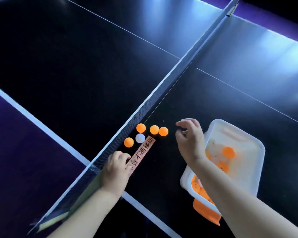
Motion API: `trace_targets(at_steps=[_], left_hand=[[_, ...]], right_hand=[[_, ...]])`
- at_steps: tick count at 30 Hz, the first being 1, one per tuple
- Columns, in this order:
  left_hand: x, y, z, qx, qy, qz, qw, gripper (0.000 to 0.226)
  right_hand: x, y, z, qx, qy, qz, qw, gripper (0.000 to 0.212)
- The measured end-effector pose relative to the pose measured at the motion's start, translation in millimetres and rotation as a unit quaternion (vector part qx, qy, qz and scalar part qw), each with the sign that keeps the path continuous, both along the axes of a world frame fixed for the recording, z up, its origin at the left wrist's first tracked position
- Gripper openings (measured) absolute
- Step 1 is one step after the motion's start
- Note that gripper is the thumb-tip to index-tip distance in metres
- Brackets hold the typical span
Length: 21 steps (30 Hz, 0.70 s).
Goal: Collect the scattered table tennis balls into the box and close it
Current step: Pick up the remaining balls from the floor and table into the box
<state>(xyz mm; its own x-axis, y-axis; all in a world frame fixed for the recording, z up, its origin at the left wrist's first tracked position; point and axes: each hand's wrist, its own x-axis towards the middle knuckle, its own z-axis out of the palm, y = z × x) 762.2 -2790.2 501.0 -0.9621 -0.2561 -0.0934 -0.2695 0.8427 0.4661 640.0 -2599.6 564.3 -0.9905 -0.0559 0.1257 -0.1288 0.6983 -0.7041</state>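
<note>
Fingers (126,158) of the left hand (116,169) curl down against the surface (187,93) at the foot of the net (144,107), with a half-hidden orange ball (119,152) touching their tips; blur keeps me from telling whether they grip it. The right hand (189,140) hovers over the surface with its fingers (182,124) loosely bent and holding nothing, just right of the loose balls.

Those balls lie close together beside the net: a far orange ball (141,127), a touching orange pair (158,130), a near orange ball (128,142) and a white ball (140,138) in the middle. All are smooth and matte. A pink label strip (143,151) with printed characters lies by them, partly under the left hand.

Just beyond the right forearm sits a translucent white box (187,183). Its lid (237,138) rests askew over it, leaving the near end uncovered. Orange balls inside (200,190) show there and dimly through the lid. An orange piece (206,213) sticks out under the near end.
</note>
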Motion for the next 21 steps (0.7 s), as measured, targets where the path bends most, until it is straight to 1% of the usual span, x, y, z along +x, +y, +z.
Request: trace_targets(at_steps=[2,5,7,8,10,15,16,17,19,21], left_hand=[[10.5,-14.9,-11.4,-0.012,-0.020,0.015,1.000,0.040],[24.6,-29.7,-27.5,0.000,-0.023,0.014,1.000,0.050],[31.2,-35.1,-34.5,0.002,-0.018,0.001,1.000,0.053],[32.7,-37.3,-37.5,0.006,-0.015,-0.001,1.000,0.054],[33.8,-40.1,-41.8,0.008,-0.015,0.000,1.000,0.059],[34.2,-43.2,-49.2,-0.034,-0.015,-0.026,0.999,0.060],[34.6,-42.5,-50.9,-0.037,-0.012,-0.032,0.999,0.063],[34.8,-41.0,-52.1,-0.038,-0.010,-0.040,0.998,0.065],[33.3,-33.9,-51.2,-0.032,-0.020,-0.058,0.998,0.072],[28.2,-23.9,-46.2,-0.023,-0.035,-0.072,0.997,0.075]], right_hand=[[-21.8,-25.6,-16.3,0.079,-0.060,0.038,0.994,0.028],[-43.6,-48.8,-42.0,0.221,-0.177,0.048,0.958,0.052],[-48.3,-58.2,-55.7,0.274,-0.225,0.061,0.933,0.062],[-49.5,-61.8,-61.6,0.285,-0.243,0.066,0.925,0.064],[-49.3,-65.5,-70.3,0.291,-0.266,0.076,0.916,0.060],[-39.2,-65.6,-76.0,0.353,-0.255,0.095,0.895,0.035],[-36.5,-66.1,-74.5,0.352,-0.264,0.098,0.893,0.032],[-33.8,-66.8,-71.3,0.333,-0.274,0.099,0.897,0.032],[-28.1,-66.2,-57.4,0.235,-0.273,0.092,0.928,0.034],[-17.9,-59.9,-35.7,0.123,-0.211,0.072,0.967,0.034]])
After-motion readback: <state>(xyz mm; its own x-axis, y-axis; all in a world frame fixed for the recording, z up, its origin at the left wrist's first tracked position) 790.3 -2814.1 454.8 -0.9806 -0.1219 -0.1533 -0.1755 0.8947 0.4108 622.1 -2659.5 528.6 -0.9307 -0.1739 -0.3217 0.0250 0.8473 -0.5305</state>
